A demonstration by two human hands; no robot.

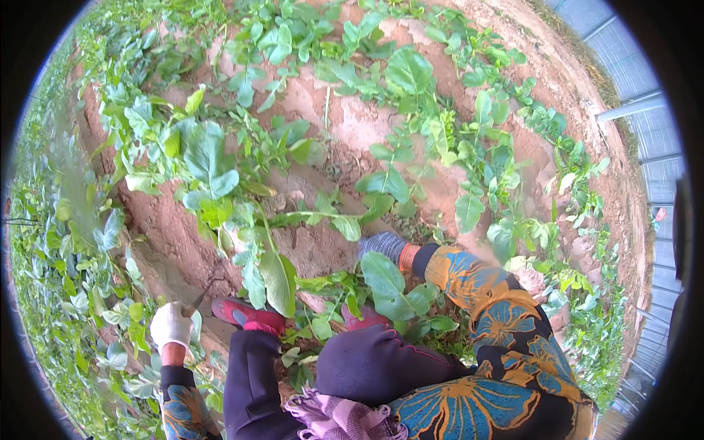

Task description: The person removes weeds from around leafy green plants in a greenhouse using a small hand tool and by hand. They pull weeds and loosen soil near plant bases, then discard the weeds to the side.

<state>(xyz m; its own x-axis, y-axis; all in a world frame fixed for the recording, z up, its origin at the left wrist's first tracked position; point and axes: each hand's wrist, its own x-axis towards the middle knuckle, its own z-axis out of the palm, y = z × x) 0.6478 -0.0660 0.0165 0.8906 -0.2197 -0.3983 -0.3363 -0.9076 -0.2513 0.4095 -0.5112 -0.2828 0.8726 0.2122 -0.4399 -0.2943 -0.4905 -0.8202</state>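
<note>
My left hand (pixel 171 325), in a white glove, grips the handle of a small hand tool (pixel 204 294). The tool's thin, dark, hooked metal end is over the bare soil at the edge of the planted ridge. My right hand (pixel 383 247), in a grey knitted glove, is low over the soil among the leafy green plants. A broad green leaf (pixel 384 280) overlaps its lower edge. Whether its fingers hold anything cannot be made out. A long leafy stem (pixel 313 213) stretches across the soil just above that hand.
Between the plants stand my red shoe (pixel 250 317) and my bent knee (pixel 374 357). Rows of leafy plants (pixel 209 159) grow on reddish soil, denser on the left. Translucent sheeting (pixel 632 71) with a metal pole (pixel 631 107) borders the right side.
</note>
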